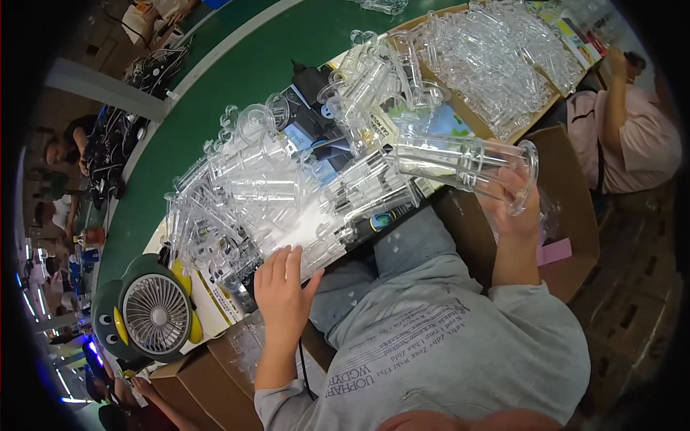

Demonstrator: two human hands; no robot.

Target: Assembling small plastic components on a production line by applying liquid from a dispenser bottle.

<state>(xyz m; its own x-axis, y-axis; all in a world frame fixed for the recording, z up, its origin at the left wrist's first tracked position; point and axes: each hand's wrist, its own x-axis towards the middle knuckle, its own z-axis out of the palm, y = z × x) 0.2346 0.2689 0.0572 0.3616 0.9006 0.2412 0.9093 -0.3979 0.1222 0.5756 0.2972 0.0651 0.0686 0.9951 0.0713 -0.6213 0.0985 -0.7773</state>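
Observation:
My right hand (513, 200) grips the wide, flanged end of a clear plastic cylinder (445, 159). It holds the piece tilted nearly sideways above the right part of the worktop, its narrower end toward the middle. My left hand (279, 291) lies with fingers stretched and thumb apart at the near edge, beside a white patch among the parts. It holds nothing I can see. Around it is a heap of clear plastic parts (262, 183), tubes and cylinders jumbled together. Several clear tubular pieces (370, 190) lie between the hands.
A penguin-shaped fan (157, 314) stands at the left end. Cardboard trays of small clear parts (496, 61) lie at the far right. An open cardboard box (568, 165) is by my right arm, another box (223, 373) below left. Beyond runs a green surface (237, 65); co-workers sit around.

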